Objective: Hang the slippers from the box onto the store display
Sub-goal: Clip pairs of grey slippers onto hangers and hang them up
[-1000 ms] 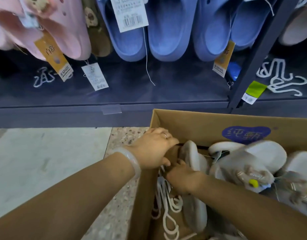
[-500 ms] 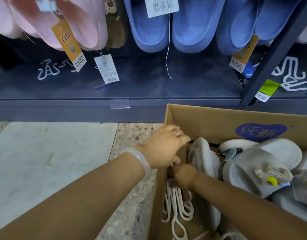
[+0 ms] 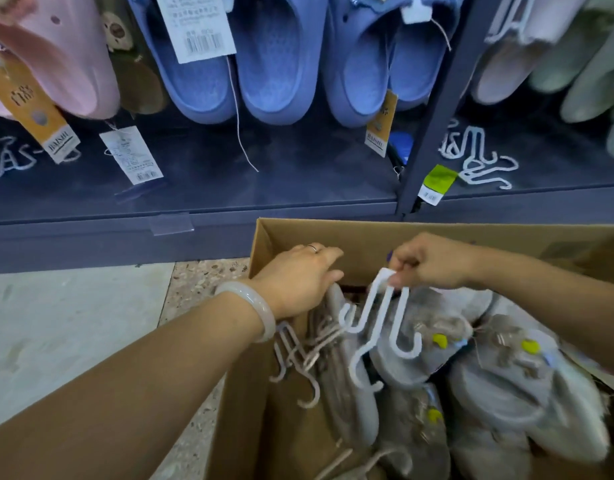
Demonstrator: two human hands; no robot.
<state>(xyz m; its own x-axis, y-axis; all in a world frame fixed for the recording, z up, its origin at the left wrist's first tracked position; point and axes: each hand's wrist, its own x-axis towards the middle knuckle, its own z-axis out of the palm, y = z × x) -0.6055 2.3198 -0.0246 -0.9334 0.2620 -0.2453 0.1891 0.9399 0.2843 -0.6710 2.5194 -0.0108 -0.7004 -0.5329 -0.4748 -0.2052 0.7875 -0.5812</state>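
The right hand (image 3: 433,261), which a moment ago was buried low in the box (image 3: 361,244) among the loose hangers, has come up and now pinches the top of one white plastic hanger (image 3: 385,327) between thumb and fingertips, so the hooks dangle free over the grey slippers (image 3: 499,382). The left hand (image 3: 298,275) has stayed at the box's near-left corner, at about 9 o'clock from the hanger, fingers curled down over the edge of an upright grey slipper; whether it truly grips it or only steadies it I cannot tell. The slippers themselves still lie heaped in the box, filling its 3 to 6 o'clock side, with spare hangers (image 3: 298,358) piled at 7 o'clock. Up at 12 o'clock the display rack (image 3: 437,109) carries blue slippers (image 3: 274,64) and pink ones (image 3: 56,57). Judging by this, a hanger is now picked out, and the next step is likely fitting a pair onto its hooks before anything goes on the rack.
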